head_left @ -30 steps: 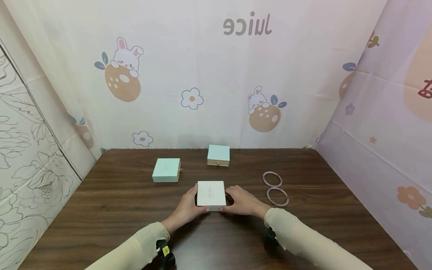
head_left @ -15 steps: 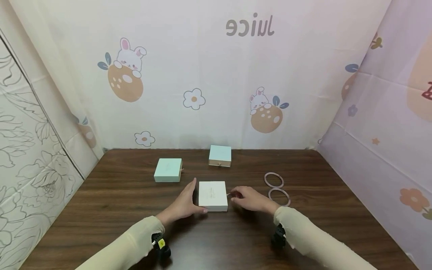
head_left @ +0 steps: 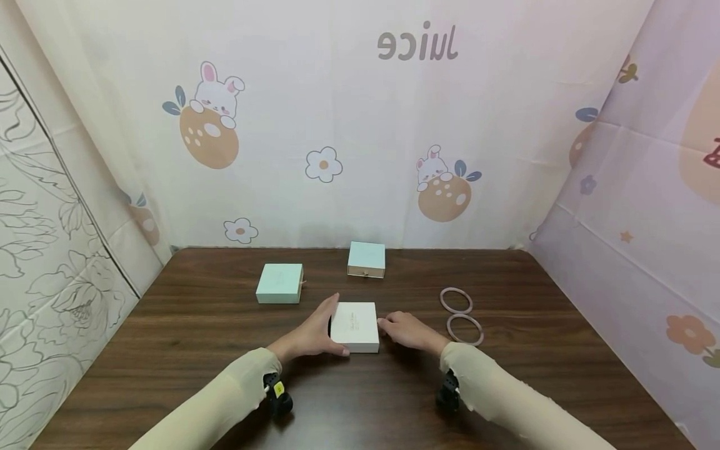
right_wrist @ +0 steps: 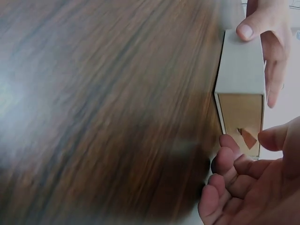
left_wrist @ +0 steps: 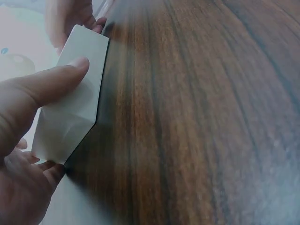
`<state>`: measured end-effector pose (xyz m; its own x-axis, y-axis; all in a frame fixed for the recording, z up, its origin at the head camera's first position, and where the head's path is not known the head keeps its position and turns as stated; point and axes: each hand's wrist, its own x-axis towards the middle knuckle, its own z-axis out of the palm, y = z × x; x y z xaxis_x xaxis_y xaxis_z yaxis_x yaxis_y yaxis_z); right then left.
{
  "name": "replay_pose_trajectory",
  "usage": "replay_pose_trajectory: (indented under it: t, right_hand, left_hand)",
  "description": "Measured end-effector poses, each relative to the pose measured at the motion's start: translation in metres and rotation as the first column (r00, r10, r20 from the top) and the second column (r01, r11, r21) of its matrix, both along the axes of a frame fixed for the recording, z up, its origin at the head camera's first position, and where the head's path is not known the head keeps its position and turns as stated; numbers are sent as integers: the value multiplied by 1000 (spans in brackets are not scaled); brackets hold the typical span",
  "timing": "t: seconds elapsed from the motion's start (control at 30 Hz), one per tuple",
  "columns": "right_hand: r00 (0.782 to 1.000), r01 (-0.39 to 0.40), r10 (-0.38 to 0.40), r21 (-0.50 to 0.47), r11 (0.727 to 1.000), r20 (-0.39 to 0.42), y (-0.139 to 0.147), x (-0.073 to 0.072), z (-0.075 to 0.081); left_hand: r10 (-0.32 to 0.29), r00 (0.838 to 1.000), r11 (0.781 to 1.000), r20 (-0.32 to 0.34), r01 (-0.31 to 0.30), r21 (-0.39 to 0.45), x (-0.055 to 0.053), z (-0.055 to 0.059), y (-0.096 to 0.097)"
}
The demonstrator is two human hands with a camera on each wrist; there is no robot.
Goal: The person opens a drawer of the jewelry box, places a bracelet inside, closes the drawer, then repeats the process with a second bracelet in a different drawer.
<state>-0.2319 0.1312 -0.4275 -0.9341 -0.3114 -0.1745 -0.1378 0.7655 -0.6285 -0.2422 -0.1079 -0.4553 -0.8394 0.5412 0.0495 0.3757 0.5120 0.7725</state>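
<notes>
A white drawer-style gift box lies on the wooden table in front of the person. The left hand holds its left end, thumb along the front side and fingers round the left and back. In the left wrist view that thumb presses on the box's side wall. At the box's right end is the right hand, its fingers loosely bent. In the right wrist view, a small brown ribbon tab sticks out of the tan drawer face. The right thumb and fingertips are beside this tab, without pinching it.
A mint-green box with a tab on its right lies behind to the left. Farther back is a light blue box, its tab facing front. Two pale purple rings lie to the right. A printed curtain hangs behind the table.
The right hand has let go of the box's front corner, drawn right at the tab, then come back close to the end. The left hand loosened, then closed in again round the left end.
</notes>
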Motion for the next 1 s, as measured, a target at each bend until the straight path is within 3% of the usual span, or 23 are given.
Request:
replay_pose_trajectory:
  t: [0.3,0.67,1.0]
  right_hand:
    - [999,-9,10,-26,1000,32,-5,-1,-3]
    - [997,-61,63,36,997,-45,-3,-4,-7]
    - [995,-72,75,41,997,-66,-2,-7,-9]
  left_hand:
    - [13,1000,1000,-8,-14,-17,-1,-3,4]
    - [21,999,999,-50,-22,-23,0,-4,4]
    - [25,998,999,-64,-27,-29,0,-4,3]
